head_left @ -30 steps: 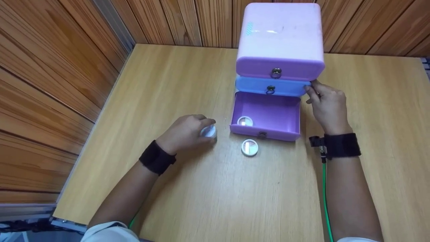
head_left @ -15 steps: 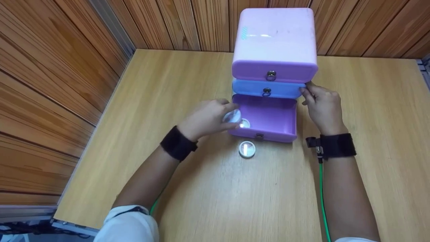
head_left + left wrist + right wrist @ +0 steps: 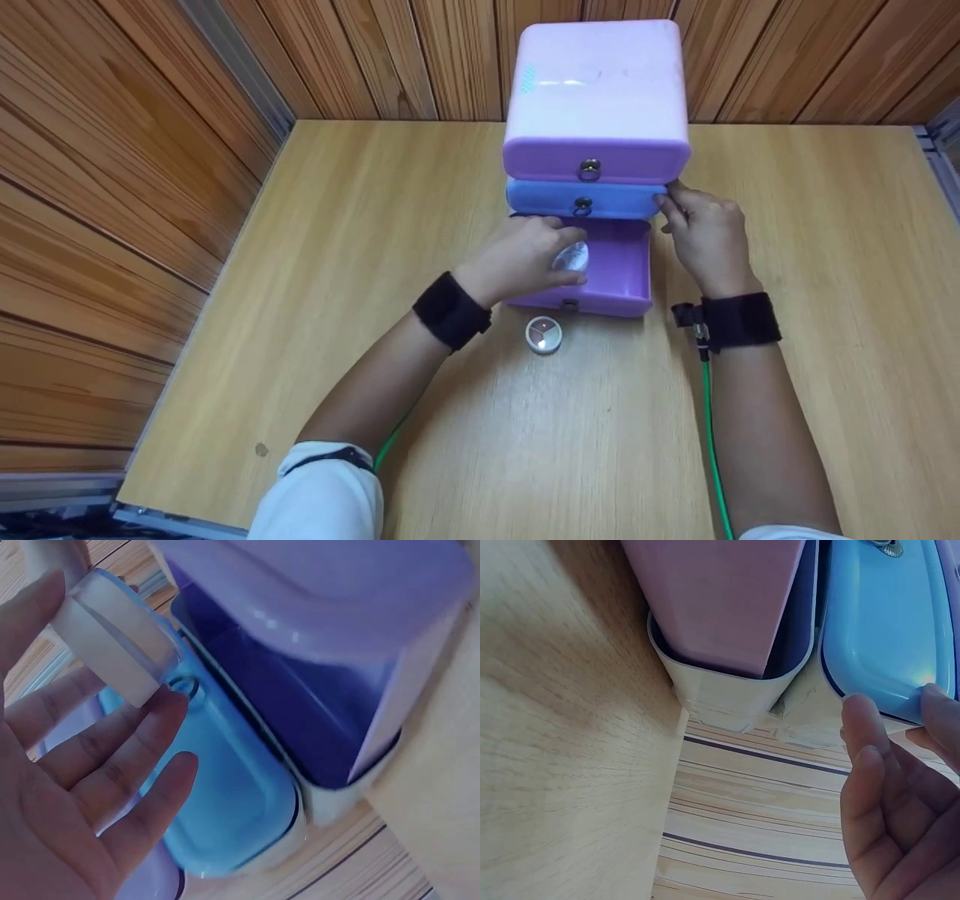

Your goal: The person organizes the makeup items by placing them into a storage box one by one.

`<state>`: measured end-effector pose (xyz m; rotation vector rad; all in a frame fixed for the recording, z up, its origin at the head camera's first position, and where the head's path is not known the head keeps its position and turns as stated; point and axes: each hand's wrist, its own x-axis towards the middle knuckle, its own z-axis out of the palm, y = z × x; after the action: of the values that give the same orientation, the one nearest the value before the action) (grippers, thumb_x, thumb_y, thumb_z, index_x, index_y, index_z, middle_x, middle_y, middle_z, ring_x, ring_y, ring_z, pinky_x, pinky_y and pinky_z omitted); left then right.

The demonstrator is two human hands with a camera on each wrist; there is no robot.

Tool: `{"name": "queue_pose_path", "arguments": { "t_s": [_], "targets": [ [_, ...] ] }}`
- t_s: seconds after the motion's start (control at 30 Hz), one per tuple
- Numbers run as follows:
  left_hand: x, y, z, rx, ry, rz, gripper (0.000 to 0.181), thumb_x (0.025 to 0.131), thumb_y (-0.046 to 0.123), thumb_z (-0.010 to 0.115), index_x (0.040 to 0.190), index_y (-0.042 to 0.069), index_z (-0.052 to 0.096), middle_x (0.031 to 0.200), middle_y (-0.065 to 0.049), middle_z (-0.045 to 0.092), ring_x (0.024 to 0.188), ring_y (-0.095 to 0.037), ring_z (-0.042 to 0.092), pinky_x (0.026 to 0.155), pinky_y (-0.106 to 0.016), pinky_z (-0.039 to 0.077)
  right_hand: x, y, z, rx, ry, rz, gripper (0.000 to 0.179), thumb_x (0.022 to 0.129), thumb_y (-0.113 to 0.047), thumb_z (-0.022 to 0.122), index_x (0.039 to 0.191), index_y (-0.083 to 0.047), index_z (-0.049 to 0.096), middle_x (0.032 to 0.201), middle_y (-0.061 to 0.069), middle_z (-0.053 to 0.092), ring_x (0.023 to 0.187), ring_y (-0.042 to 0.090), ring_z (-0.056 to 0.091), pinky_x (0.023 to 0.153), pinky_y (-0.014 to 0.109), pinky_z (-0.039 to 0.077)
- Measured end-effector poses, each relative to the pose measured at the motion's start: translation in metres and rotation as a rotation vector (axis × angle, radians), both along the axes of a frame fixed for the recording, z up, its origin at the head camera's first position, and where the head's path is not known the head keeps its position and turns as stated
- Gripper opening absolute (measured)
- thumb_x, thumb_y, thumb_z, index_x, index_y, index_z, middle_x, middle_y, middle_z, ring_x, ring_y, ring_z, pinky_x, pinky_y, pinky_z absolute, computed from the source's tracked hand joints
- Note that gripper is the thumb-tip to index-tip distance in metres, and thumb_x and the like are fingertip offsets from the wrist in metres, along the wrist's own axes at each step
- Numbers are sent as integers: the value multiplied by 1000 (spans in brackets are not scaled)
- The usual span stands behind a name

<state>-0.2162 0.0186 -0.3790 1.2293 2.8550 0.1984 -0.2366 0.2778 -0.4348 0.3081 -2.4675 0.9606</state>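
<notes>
My left hand [image 3: 521, 259] pinches a small round white container [image 3: 574, 257] between thumb and fingers. It is over the pulled-out bottom purple drawer [image 3: 619, 259]; in the left wrist view the container [image 3: 124, 634] is tilted. The drawer's left part is hidden behind this hand. My right hand [image 3: 709, 236] grips the right corner of the blue middle drawer tier of a small drawer cabinet [image 3: 600, 90], thumb at the front. In the right wrist view its fingertips touch the blue drawer [image 3: 889, 622] near its end. A round three-part palette [image 3: 544, 335] lies on the table before the drawer.
The wooden table [image 3: 600, 435] runs in front of and beside the cabinet. Wood-panel walls [image 3: 405, 60] stand behind it and at the left. Small ring pulls [image 3: 583, 206] hang on the drawers. A green cable [image 3: 712, 435] runs along the right forearm.
My left hand has carried the round container from the table rightward to over the purple drawer, covering the round piece seen inside earlier. The right hand keeps its place on the cabinet.
</notes>
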Motion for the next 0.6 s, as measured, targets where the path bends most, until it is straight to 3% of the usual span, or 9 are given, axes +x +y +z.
{"name": "queue_pose_path", "arguments": {
  "t_s": [0.2,0.33,0.6],
  "targets": [
    [-8,8,-14,21,26,-10,54,84,53,72,122,15,66,82,4,58,72,-11,54,58,-28,46,1,-5,0,17,7,-2,32,99,-29,58,124,-12,68,94,12,73,57,21,66,52,16,43],
    [-13,14,-23,19,-5,-20,52,84,53,71,119,15,67,80,6,57,71,-10,54,57,-27,45,3,-5,0,18,8,-12,31,98,-27,59,122,-10,69,95,12,73,58,20,65,52,19,45],
    [-21,21,-40,-48,-91,6,48,84,55,70,111,16,67,79,6,58,67,-12,55,55,-28,45,5,-6,-2,22,19,-6,31,99,-28,58,120,-9,70,91,14,72,57,23,65,53,39,53]
  ]
}}
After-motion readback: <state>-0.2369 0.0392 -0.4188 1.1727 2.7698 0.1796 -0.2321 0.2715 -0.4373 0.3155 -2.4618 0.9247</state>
